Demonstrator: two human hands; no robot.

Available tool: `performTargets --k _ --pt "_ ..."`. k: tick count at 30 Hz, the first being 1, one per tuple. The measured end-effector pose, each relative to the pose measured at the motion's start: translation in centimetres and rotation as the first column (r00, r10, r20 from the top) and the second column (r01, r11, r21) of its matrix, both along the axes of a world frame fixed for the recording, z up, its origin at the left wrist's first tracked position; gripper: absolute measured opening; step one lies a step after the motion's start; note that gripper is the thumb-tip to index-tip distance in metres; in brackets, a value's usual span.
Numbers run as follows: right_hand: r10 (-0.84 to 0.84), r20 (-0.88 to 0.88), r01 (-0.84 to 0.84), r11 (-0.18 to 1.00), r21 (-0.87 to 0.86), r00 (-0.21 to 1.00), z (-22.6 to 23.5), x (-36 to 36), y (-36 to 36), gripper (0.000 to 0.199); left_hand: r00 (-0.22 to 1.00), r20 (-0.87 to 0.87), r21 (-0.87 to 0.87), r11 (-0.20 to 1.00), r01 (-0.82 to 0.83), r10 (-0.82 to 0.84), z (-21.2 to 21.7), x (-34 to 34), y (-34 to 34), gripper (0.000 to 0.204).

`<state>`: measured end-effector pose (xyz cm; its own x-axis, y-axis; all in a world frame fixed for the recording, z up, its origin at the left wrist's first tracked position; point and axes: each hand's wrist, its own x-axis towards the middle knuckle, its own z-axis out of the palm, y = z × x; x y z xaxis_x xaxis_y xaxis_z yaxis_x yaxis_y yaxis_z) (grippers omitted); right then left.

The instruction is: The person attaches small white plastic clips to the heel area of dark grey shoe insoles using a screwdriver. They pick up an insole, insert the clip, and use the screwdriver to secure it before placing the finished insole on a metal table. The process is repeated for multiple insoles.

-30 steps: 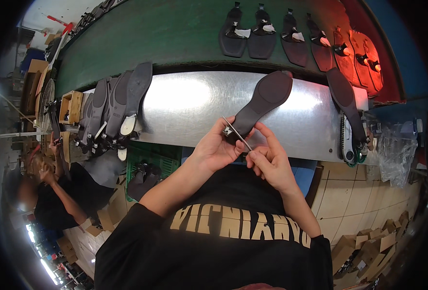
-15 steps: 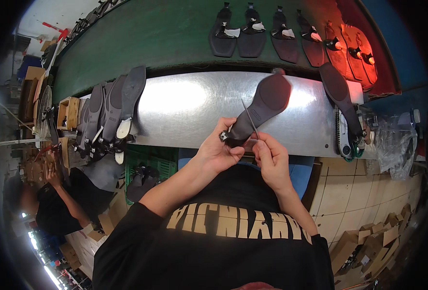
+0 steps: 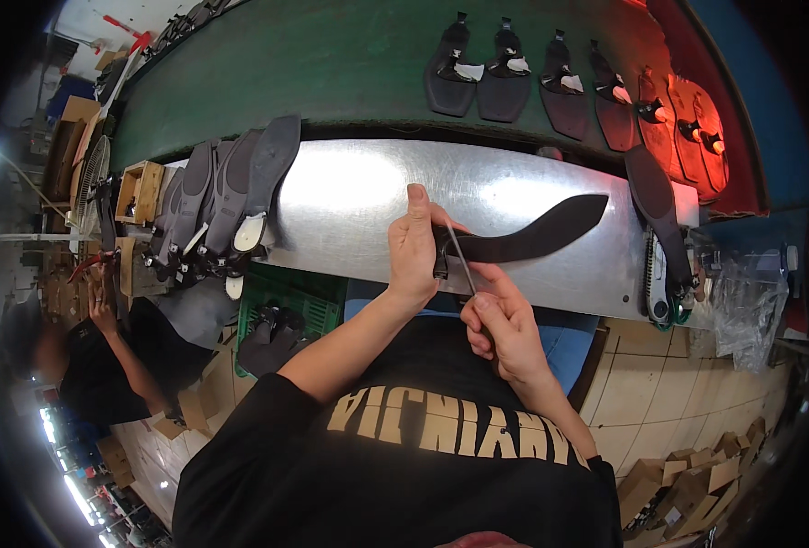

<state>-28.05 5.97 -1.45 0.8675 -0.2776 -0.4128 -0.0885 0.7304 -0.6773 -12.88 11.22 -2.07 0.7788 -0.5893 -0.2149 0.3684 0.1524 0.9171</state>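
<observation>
My left hand (image 3: 415, 248) grips the heel end of a dark shoe sole (image 3: 537, 236), held on edge so it curves out to the right above the metal table (image 3: 350, 196). My right hand (image 3: 505, 321) sits just below and holds a thin metal tool (image 3: 460, 260) whose tip reaches up to the heel of the sole. Both hands are in front of my chest, close together.
A stack of dark soles (image 3: 226, 205) lies at the table's left end, and one sole (image 3: 653, 196) lies at its right end. Several soles (image 3: 551, 78) ride the green conveyor belt (image 3: 331, 64) behind. A person (image 3: 103, 338) works at the left. A green crate (image 3: 286, 306) stands below.
The sole has turned from flat, face-up and pointing upward, to edge-on and pointing right. My right hand has dropped lower, with the thin tool now against the heel.
</observation>
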Motion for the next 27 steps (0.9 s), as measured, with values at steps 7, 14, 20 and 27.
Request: performTargets --k 7,14,20,27 --pt "-0.082 0.031 0.084 0.994 -0.072 0.996 0.8 -0.4 -1.4 0.028 1.0 0.0 -0.011 1.0 0.027 -0.027 1.0 0.6 0.4 0.075" --pt "-0.141 0.127 0.161 0.266 -0.95 0.982 -0.3 0.6 -0.2 0.015 0.995 -0.102 0.043 0.999 0.021 -0.016 1.3 0.6 0.2 0.081" --pt "-0.051 0.095 0.101 0.136 -0.986 0.994 0.9 -0.1 0.6 0.018 0.983 -0.181 0.022 1.0 0.021 -0.017 1.1 0.6 0.2 0.078" --pt "-0.185 0.062 0.129 0.378 -0.917 0.981 1.4 -0.1 -0.2 0.041 0.856 -0.51 -0.105 0.994 0.038 -0.086 -0.3 1.0 -0.3 0.062"
